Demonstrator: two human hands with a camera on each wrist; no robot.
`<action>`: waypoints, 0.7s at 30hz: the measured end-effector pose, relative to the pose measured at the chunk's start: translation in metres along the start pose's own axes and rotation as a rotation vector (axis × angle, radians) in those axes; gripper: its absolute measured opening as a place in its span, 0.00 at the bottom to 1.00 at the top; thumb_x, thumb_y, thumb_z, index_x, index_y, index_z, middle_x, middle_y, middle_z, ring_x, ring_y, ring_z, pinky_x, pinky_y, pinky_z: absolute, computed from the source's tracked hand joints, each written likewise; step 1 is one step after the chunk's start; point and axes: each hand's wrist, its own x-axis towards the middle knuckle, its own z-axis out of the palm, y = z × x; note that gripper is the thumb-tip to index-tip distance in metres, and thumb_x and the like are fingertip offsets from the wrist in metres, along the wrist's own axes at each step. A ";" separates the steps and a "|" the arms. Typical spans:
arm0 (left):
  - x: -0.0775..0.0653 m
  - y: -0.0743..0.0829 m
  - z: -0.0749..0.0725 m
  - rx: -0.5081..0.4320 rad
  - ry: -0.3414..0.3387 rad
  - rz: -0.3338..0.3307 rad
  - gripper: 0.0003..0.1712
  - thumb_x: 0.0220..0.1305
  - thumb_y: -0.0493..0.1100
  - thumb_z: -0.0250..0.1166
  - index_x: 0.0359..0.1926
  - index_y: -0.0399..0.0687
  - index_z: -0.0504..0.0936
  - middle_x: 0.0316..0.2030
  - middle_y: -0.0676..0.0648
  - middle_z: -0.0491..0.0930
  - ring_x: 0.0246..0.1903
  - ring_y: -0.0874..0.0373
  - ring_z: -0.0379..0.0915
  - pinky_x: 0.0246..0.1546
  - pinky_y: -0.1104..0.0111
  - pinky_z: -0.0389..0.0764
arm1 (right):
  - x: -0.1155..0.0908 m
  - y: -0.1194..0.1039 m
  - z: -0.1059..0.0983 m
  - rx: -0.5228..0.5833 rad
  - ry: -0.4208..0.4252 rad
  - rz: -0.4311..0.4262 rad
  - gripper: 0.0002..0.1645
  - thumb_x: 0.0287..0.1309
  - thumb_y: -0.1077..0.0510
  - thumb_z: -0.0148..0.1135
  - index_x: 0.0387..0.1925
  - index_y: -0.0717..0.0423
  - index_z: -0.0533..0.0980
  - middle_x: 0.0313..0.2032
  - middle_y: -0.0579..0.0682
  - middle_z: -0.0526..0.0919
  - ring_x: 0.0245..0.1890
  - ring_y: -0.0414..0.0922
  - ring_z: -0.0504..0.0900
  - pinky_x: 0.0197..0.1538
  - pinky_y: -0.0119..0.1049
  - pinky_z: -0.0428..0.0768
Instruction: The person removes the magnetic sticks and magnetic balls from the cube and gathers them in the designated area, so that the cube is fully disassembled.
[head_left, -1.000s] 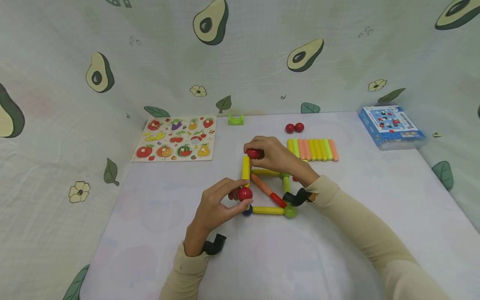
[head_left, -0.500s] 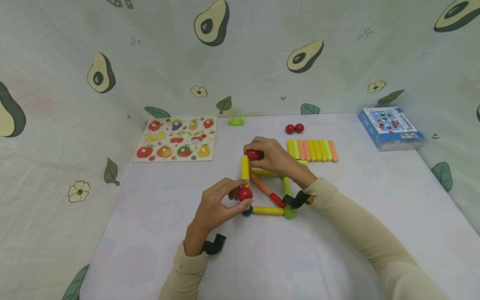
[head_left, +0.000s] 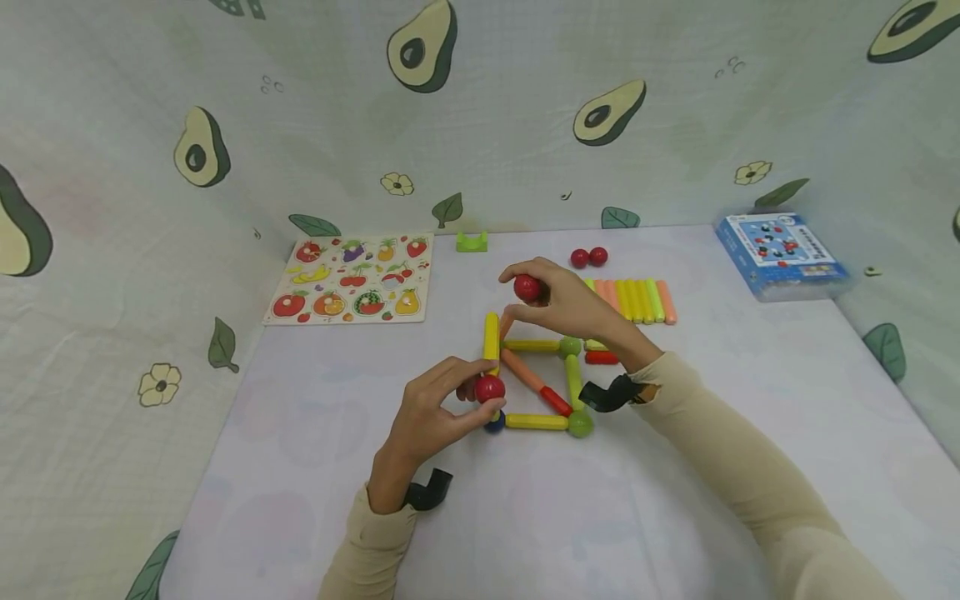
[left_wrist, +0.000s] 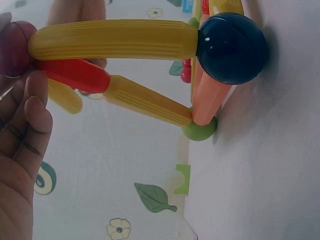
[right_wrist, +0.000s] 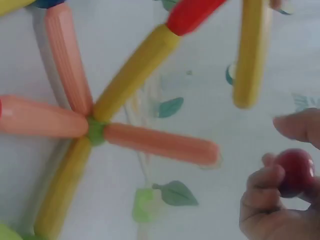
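In the head view, my left hand [head_left: 431, 408] grips a red ball [head_left: 491, 388] at the top of a magnetic stick frame. Seen from the left wrist, a yellow rod [left_wrist: 115, 40] joins that ball to a blue ball [left_wrist: 232, 48] on the table. A red rod [left_wrist: 75, 75] and another yellow rod slope from it down to a green ball [left_wrist: 199, 129]. My right hand [head_left: 573, 302] holds a second red ball [right_wrist: 295, 172] in its fingers, apart from the frame. Below it, an orange rod [right_wrist: 162, 143] and a yellow rod [right_wrist: 248, 60] have free ends.
A row of coloured rods [head_left: 637, 300] lies behind the right hand, with two red balls [head_left: 588, 257] farther back. A loose red rod [head_left: 602, 357] is beside the frame. A fruit board [head_left: 352, 279], green holder [head_left: 472, 242] and blue box [head_left: 783, 254] stand near the back.
My right hand has drawn its red ball up and to the right, off the tips of the yellow and orange rods. My left hand has kept its place.
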 end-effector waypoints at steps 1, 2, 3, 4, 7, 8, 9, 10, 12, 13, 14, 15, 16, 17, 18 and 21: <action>0.000 0.000 0.000 0.002 -0.002 -0.002 0.27 0.57 0.47 0.76 0.56 0.45 0.82 0.35 0.52 0.80 0.31 0.61 0.71 0.29 0.71 0.78 | -0.002 0.000 -0.005 0.013 -0.002 0.001 0.25 0.63 0.60 0.66 0.62 0.53 0.74 0.55 0.54 0.71 0.46 0.51 0.73 0.47 0.42 0.79; 0.000 0.001 -0.001 0.004 -0.003 -0.003 0.27 0.56 0.47 0.76 0.56 0.45 0.82 0.35 0.52 0.80 0.31 0.61 0.71 0.29 0.71 0.78 | -0.003 0.001 -0.010 0.022 -0.002 -0.002 0.26 0.64 0.62 0.64 0.64 0.53 0.73 0.56 0.55 0.69 0.47 0.51 0.73 0.49 0.43 0.78; 0.001 0.001 -0.001 0.006 -0.004 -0.003 0.27 0.56 0.47 0.76 0.56 0.45 0.82 0.35 0.52 0.79 0.31 0.61 0.71 0.29 0.72 0.78 | -0.005 0.002 -0.015 0.024 0.003 -0.007 0.28 0.64 0.64 0.63 0.65 0.54 0.73 0.57 0.56 0.68 0.49 0.51 0.72 0.51 0.44 0.78; 0.001 0.001 -0.001 0.007 -0.004 -0.003 0.27 0.56 0.47 0.76 0.56 0.45 0.82 0.35 0.52 0.79 0.31 0.61 0.71 0.29 0.72 0.77 | -0.007 0.004 -0.020 0.022 0.010 -0.013 0.29 0.65 0.65 0.62 0.67 0.55 0.72 0.57 0.57 0.67 0.51 0.51 0.72 0.53 0.45 0.78; 0.001 0.001 -0.001 0.003 -0.001 0.004 0.26 0.56 0.46 0.76 0.56 0.45 0.82 0.34 0.52 0.79 0.30 0.61 0.71 0.27 0.71 0.78 | -0.011 0.011 -0.033 -0.020 0.055 -0.023 0.31 0.64 0.67 0.61 0.69 0.57 0.70 0.56 0.57 0.66 0.53 0.50 0.73 0.57 0.48 0.77; 0.002 0.001 -0.001 0.000 -0.001 0.006 0.26 0.56 0.46 0.76 0.55 0.45 0.82 0.34 0.52 0.79 0.30 0.61 0.71 0.27 0.69 0.78 | -0.012 0.014 -0.037 -0.042 0.079 -0.021 0.32 0.64 0.67 0.62 0.69 0.58 0.70 0.56 0.57 0.66 0.52 0.50 0.74 0.57 0.49 0.77; 0.002 0.002 -0.001 -0.004 0.001 0.008 0.26 0.56 0.46 0.77 0.55 0.45 0.82 0.34 0.52 0.79 0.30 0.61 0.71 0.26 0.68 0.78 | -0.013 0.017 -0.040 -0.068 0.106 -0.019 0.32 0.64 0.67 0.63 0.68 0.58 0.70 0.56 0.57 0.67 0.51 0.50 0.75 0.57 0.49 0.77; 0.001 0.002 -0.001 -0.008 0.002 0.009 0.26 0.56 0.45 0.77 0.55 0.45 0.82 0.34 0.52 0.79 0.30 0.61 0.71 0.26 0.67 0.78 | -0.014 0.020 -0.044 -0.098 0.134 -0.015 0.31 0.63 0.66 0.64 0.68 0.58 0.70 0.55 0.57 0.68 0.50 0.50 0.77 0.56 0.50 0.78; 0.001 0.001 0.000 -0.012 0.000 0.007 0.26 0.56 0.45 0.77 0.55 0.45 0.82 0.34 0.52 0.79 0.30 0.61 0.71 0.26 0.68 0.78 | -0.015 0.027 -0.053 -0.156 0.186 0.002 0.30 0.62 0.65 0.67 0.66 0.58 0.72 0.54 0.56 0.70 0.48 0.51 0.78 0.55 0.50 0.79; 0.001 0.001 0.000 -0.012 0.000 0.005 0.26 0.56 0.45 0.77 0.55 0.45 0.82 0.34 0.53 0.79 0.30 0.61 0.71 0.27 0.70 0.78 | -0.015 0.030 -0.057 -0.181 0.207 0.013 0.29 0.61 0.65 0.68 0.64 0.58 0.74 0.53 0.56 0.71 0.47 0.51 0.79 0.53 0.51 0.79; 0.001 0.001 0.000 -0.011 -0.001 0.004 0.26 0.56 0.45 0.77 0.55 0.45 0.82 0.34 0.53 0.79 0.30 0.61 0.71 0.28 0.71 0.77 | -0.016 0.034 -0.061 -0.203 0.223 0.028 0.28 0.61 0.64 0.69 0.63 0.58 0.74 0.53 0.56 0.73 0.47 0.52 0.80 0.53 0.51 0.80; 0.000 0.001 0.000 -0.010 0.000 0.003 0.26 0.56 0.45 0.77 0.56 0.45 0.82 0.34 0.53 0.78 0.30 0.61 0.71 0.28 0.73 0.77 | -0.016 0.037 -0.065 -0.226 0.234 0.041 0.28 0.61 0.63 0.69 0.62 0.58 0.75 0.52 0.56 0.74 0.46 0.53 0.80 0.52 0.52 0.80; 0.000 0.001 0.000 -0.009 0.000 0.002 0.26 0.56 0.45 0.77 0.56 0.46 0.82 0.34 0.53 0.78 0.30 0.61 0.71 0.29 0.74 0.76 | -0.015 0.041 -0.069 -0.249 0.242 0.054 0.27 0.61 0.62 0.69 0.61 0.58 0.75 0.52 0.56 0.74 0.46 0.53 0.80 0.51 0.52 0.81; 0.000 0.001 0.001 -0.008 0.001 0.002 0.26 0.56 0.45 0.77 0.56 0.46 0.82 0.34 0.53 0.78 0.30 0.61 0.71 0.29 0.75 0.76 | -0.015 0.046 -0.073 -0.268 0.246 0.067 0.27 0.61 0.61 0.70 0.61 0.58 0.75 0.52 0.56 0.75 0.45 0.53 0.80 0.50 0.51 0.81; 0.000 0.001 0.001 -0.006 0.001 0.001 0.26 0.56 0.45 0.77 0.56 0.46 0.82 0.34 0.53 0.78 0.30 0.61 0.71 0.29 0.75 0.76 | -0.014 0.050 -0.077 -0.287 0.249 0.080 0.27 0.61 0.60 0.70 0.61 0.57 0.75 0.53 0.56 0.75 0.46 0.53 0.80 0.50 0.51 0.81; 0.000 0.001 0.001 -0.002 -0.001 -0.001 0.26 0.56 0.45 0.77 0.56 0.46 0.82 0.34 0.53 0.78 0.30 0.61 0.71 0.29 0.75 0.76 | -0.014 0.066 -0.087 -0.329 0.246 0.115 0.28 0.62 0.58 0.69 0.62 0.58 0.74 0.55 0.56 0.75 0.46 0.54 0.79 0.49 0.48 0.81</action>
